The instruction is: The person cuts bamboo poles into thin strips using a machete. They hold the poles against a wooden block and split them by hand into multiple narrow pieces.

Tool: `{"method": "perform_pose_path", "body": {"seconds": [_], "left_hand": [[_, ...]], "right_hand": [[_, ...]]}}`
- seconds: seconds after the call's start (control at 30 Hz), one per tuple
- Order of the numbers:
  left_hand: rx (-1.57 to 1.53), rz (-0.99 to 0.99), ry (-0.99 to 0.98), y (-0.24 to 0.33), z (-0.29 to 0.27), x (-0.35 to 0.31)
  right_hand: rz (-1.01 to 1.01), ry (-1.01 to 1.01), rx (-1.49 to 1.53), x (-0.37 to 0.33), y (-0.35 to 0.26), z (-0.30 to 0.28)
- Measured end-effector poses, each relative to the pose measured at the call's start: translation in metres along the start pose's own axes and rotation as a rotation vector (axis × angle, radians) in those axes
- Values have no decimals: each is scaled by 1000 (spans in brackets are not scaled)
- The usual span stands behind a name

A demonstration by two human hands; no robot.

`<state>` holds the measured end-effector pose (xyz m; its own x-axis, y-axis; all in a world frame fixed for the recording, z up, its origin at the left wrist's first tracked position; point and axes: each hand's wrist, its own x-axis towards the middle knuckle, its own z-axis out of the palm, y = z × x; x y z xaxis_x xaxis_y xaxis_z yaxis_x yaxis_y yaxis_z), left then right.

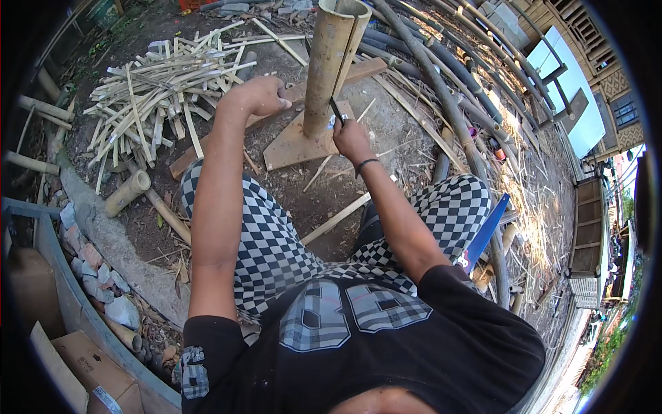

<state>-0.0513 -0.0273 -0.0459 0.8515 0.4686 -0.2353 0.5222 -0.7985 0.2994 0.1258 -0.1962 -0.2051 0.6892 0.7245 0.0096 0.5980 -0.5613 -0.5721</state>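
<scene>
A thick bamboo pole (323,72) stands upright in front of me on a flat wooden board (293,146), with a long split down its right side. My right hand (352,140) is closed round a dark knife (336,109), its blade at the lower part of that split. How deep the blade sits cannot be made out. To the left of the pole, apart from it, my left hand (258,95) is loosely curled above a long wooden plank (265,119). Nothing shows between its fingers.
Thin split strips (162,93) lie heaped at the left. Short bamboo pieces (129,192) rest nearer on that side. Long poles (452,96) stretch along the right. A blue saw blade (488,231) is by my right knee, and cardboard boxes (96,369) stand at lower left.
</scene>
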Motion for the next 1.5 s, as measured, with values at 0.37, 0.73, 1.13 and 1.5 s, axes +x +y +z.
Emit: {"method": "perform_pose_path", "body": {"seconds": [0.37,0.73,1.13,1.5], "left_hand": [[-54,-43,-7,6,-1,-7],[-38,-44,3,-2,24,-4],[-57,-69,-16,1,8,-2],[-40,-92,-21,-5,0,-8]], "right_hand": [[-70,23,232,-13,1,-23],[-905,1007,399,12,-209,-316],[-97,95,-46,15,29,18],[-242,200,110,9,9,-45]]}}
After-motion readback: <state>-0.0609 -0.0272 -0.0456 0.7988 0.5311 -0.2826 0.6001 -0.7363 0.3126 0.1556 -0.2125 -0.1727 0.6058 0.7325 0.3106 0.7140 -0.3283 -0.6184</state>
